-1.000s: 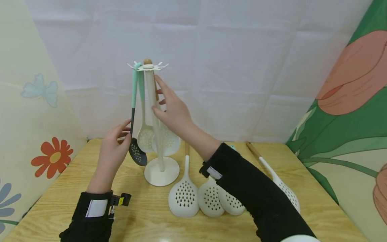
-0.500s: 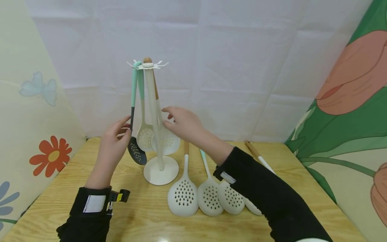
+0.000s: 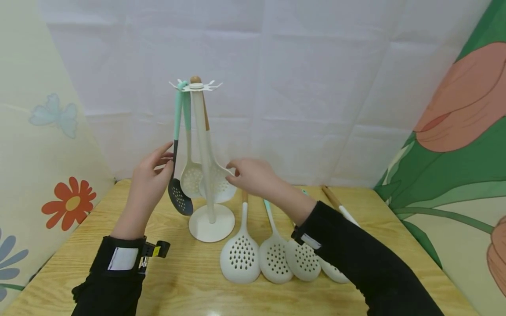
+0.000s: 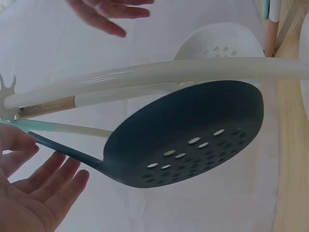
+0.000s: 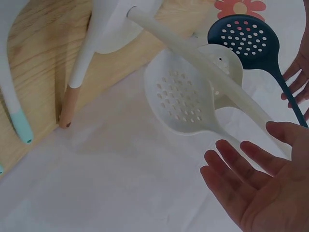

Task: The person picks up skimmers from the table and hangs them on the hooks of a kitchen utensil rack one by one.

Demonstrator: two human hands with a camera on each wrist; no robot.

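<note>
The left hand [image 3: 149, 177] pinches the handle of a dark slotted skimmer [image 3: 179, 199], which hangs from the left side of a white utensil stand [image 3: 205, 221] toward the far side of the wooden table [image 3: 189, 285]. The right hand [image 3: 254, 177] hovers just right of the stand, fingers relaxed and holding nothing, near two white skimmers [image 3: 209, 182] hanging there. Four more white skimmers [image 3: 240, 261] lie side by side on the table, nearer and to the right.
</note>
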